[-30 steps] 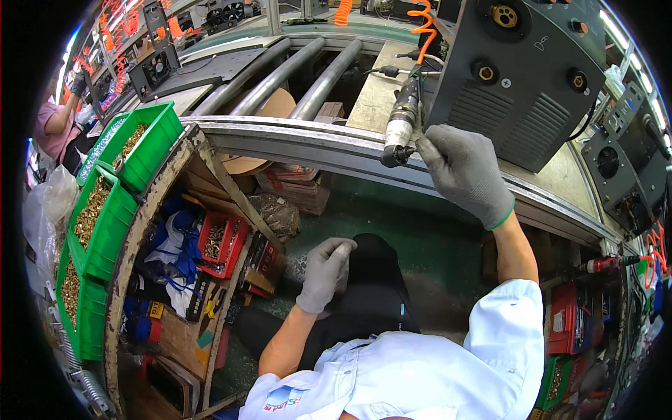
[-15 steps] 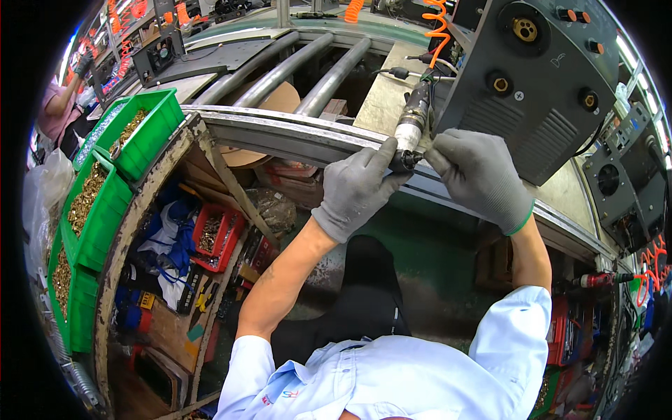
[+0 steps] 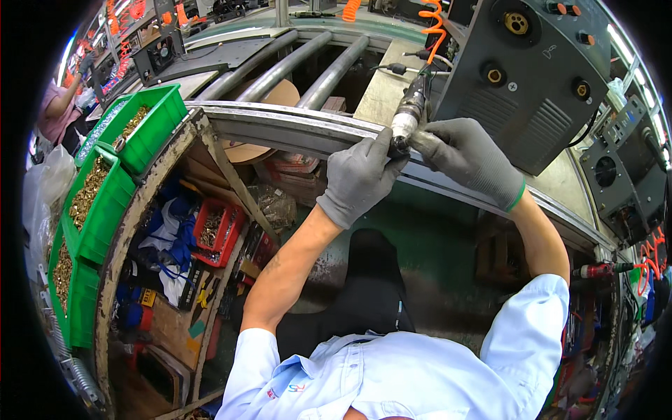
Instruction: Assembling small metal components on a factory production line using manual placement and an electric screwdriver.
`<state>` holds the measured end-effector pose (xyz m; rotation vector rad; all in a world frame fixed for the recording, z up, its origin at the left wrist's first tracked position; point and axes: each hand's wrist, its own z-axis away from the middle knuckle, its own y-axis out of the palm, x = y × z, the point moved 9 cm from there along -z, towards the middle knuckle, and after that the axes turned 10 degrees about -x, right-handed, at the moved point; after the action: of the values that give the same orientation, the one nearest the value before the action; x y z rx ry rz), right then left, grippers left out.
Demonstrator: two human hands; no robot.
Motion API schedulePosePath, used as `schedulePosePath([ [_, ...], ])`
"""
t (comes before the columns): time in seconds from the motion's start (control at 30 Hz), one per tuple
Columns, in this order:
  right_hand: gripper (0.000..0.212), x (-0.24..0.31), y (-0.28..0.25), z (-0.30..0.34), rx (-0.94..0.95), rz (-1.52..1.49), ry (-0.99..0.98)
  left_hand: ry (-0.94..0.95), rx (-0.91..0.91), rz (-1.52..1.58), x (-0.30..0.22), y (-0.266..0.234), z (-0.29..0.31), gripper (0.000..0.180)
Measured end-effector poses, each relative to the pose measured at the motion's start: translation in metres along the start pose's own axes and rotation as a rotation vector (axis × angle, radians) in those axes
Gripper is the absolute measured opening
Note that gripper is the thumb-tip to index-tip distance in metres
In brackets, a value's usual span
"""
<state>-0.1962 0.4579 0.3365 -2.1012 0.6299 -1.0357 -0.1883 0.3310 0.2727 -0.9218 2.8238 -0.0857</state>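
Your left hand (image 3: 357,178) has its fingers closed around the dark near end of the tool (image 3: 407,119), which lies up and to the right of them. The tool rests at the counter (image 3: 378,94) edge, its long axis running away from you, leaning slightly right, toward the orange hose (image 3: 437,35). Your right hand (image 3: 472,161) is just as near, fingers bunched against the tool's right side, left of the grey machine (image 3: 521,91). You can't tell whether those right fingers pinch anything; their tips are hidden. The tool's tip is largely covered by your gloves, and its far end blurs into dark cables.
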Motion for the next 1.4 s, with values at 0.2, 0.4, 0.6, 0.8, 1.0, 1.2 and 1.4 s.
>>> schedulePosePath([
  [0.2,0.023,0.002,-0.027,-0.026,-0.296,0.068,-0.248,-0.179,-0.075,0.094,0.019,-0.01,-0.001,0.026],
  [0.4,0.051,0.015,0.031,-0.05,-0.382,0.752,-0.63,-0.386,-0.224,0.185,0.048,-0.041,-0.007,0.024],
  [0.6,0.06,0.024,0.037,-0.1,-0.535,0.569,-0.723,-0.684,-0.311,0.259,0.073,-0.088,-0.039,0.032],
  [0.8,0.061,0.079,0.047,-0.16,-0.265,0.501,-0.742,-1.412,-0.505,0.547,0.104,-0.108,-0.011,0.034],
  [1.0,0.045,0.121,0.101,-0.148,0.601,0.549,-0.452,-2.018,-0.708,0.674,0.103,-0.137,0.059,0.032],
  [1.2,0.052,0.152,0.095,-0.089,0.951,0.331,0.006,-2.312,-0.687,0.586,0.046,-0.149,0.088,0.034],
  [1.4,0.056,0.167,0.085,-0.075,0.893,0.367,0.084,-2.477,-0.747,0.451,0.029,-0.149,0.096,0.037],
])
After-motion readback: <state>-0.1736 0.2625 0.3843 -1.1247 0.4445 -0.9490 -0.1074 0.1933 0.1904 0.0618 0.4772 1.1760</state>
